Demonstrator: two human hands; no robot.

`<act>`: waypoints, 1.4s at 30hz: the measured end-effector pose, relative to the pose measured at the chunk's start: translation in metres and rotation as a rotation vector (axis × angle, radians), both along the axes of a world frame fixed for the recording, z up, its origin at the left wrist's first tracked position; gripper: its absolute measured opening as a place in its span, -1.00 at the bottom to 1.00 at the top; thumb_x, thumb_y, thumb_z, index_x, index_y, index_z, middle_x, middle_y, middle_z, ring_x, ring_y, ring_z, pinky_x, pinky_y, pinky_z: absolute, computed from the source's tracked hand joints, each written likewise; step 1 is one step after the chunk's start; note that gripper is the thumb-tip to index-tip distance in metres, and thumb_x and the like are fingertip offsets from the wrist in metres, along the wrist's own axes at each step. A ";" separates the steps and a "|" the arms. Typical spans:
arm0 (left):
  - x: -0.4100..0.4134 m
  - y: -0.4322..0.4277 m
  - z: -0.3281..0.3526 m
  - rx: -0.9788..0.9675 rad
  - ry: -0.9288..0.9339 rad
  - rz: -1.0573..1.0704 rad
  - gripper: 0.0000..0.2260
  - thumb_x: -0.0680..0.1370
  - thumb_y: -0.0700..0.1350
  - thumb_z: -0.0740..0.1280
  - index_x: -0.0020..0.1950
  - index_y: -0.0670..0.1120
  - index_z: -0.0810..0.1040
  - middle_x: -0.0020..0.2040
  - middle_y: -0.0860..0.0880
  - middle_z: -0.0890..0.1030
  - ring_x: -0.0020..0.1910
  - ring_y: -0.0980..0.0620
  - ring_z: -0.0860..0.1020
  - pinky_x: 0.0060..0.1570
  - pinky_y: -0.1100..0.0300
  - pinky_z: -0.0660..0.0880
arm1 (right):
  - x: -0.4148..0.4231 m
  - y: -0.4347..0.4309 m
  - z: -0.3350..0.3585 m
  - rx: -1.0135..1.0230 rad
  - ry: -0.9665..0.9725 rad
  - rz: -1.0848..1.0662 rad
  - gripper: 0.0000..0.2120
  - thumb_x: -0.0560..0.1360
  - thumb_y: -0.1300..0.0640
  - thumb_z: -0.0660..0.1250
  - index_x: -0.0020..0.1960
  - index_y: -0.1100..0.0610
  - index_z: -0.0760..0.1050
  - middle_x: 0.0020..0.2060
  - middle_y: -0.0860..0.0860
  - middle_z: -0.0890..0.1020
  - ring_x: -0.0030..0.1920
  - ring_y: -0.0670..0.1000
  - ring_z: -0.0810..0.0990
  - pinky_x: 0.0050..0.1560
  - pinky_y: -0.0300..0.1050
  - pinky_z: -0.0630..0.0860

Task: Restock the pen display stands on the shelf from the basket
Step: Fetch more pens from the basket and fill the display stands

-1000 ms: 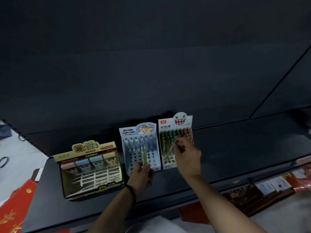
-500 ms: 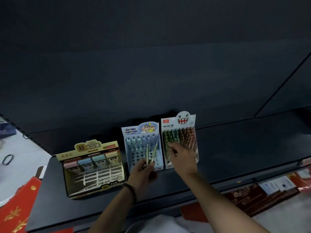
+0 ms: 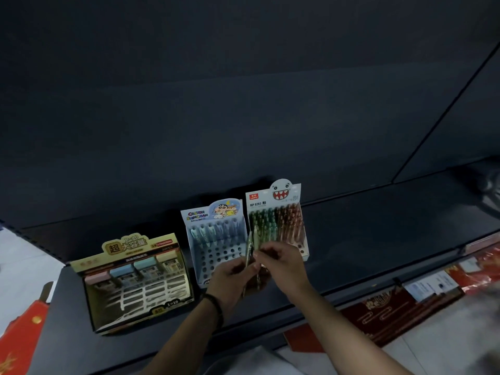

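Two pen display stands sit side by side on the dark shelf (image 3: 378, 231). The blue cartoon stand (image 3: 216, 239) has one back row of pens and many bare holes. To its right, the white monster-face stand (image 3: 276, 220) is packed with green and brown pens. My left hand (image 3: 230, 280) grips a small bunch of green pens (image 3: 249, 246) in front of the stands. My right hand (image 3: 281, 262) meets it and pinches one of those pens at its upper part. The basket is out of view.
A yellow display box (image 3: 135, 282) of small boxed items stands at the shelf's left end. Red and dark packets (image 3: 384, 315) lie on the lower level at the right. A red item (image 3: 19, 342) shows at bottom left. The shelf stretches bare to the right.
My right hand has come back from the monster-face stand to my left hand and taken hold of a pen in the bunch. My left hand has shifted a little right.
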State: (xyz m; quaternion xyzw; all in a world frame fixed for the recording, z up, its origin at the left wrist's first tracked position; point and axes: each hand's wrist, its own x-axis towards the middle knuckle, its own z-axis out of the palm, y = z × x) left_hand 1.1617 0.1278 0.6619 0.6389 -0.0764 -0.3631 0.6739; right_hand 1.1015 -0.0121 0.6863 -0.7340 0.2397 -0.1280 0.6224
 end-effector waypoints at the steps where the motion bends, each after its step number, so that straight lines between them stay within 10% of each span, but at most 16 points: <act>1: 0.000 -0.001 0.001 0.034 -0.029 -0.009 -0.88 0.62 -0.13 0.41 0.03 -0.12 0.75 0.01 -0.16 0.75 0.04 -0.17 0.72 0.10 -0.08 0.66 | -0.001 -0.001 -0.001 0.013 0.013 -0.018 -0.81 0.55 0.21 0.52 -0.22 0.03 0.69 -0.29 -0.03 0.71 -0.21 -0.06 0.69 -0.10 -0.13 0.60; 8: 0.022 0.002 0.007 0.189 -0.294 0.113 -0.76 0.71 0.00 0.24 -0.03 -0.05 0.62 -0.36 0.11 0.47 -0.40 0.02 0.39 -0.37 0.07 0.36 | -0.016 -0.021 0.000 0.033 -0.011 0.043 -0.91 0.60 0.18 0.49 -0.02 0.01 0.72 -0.23 -0.01 0.73 -0.31 0.02 0.69 -0.23 -0.14 0.61; 14: 0.020 -0.001 0.014 0.033 -0.144 0.136 -0.84 0.66 -0.10 0.36 0.04 -0.20 0.61 -0.28 -0.11 0.56 -0.43 0.02 0.34 -0.43 0.13 0.31 | -0.023 -0.031 0.000 0.021 0.049 0.167 -0.84 0.54 0.26 0.54 0.01 0.02 0.77 -0.25 -0.05 0.74 -0.26 -0.11 0.66 -0.18 -0.22 0.56; 21: 0.016 0.004 0.008 -0.026 -0.014 0.148 -0.89 0.67 -0.21 0.32 0.07 -0.25 0.58 -0.15 -0.15 0.68 -0.43 0.02 0.30 -0.40 0.13 0.28 | -0.018 -0.034 -0.008 0.585 -0.178 -0.337 -0.86 0.56 0.36 0.47 0.11 0.28 0.68 -0.07 0.23 0.71 -0.09 0.15 0.71 -0.03 -0.02 0.68; 34: 0.016 0.004 -0.014 0.205 0.077 0.058 -0.73 0.74 -0.10 0.16 0.10 -0.16 0.64 -0.20 -0.10 0.63 -0.46 0.07 0.41 -0.42 0.22 0.30 | 0.001 -0.046 -0.005 -0.512 -0.199 -0.335 -0.84 0.52 0.25 0.56 -0.01 0.06 0.62 -0.21 -0.12 0.71 -0.22 -0.15 0.70 -0.18 -0.26 0.65; 42: 0.011 0.009 -0.020 0.105 0.088 0.062 -0.82 0.71 -0.29 0.19 0.13 -0.25 0.59 -0.31 -0.09 0.43 -0.43 0.03 0.42 -0.41 0.21 0.40 | 0.020 -0.050 -0.029 -0.700 -0.159 -0.221 -0.87 0.53 0.21 0.55 0.04 0.06 0.66 -0.17 -0.06 0.73 -0.20 -0.09 0.71 -0.18 -0.11 0.71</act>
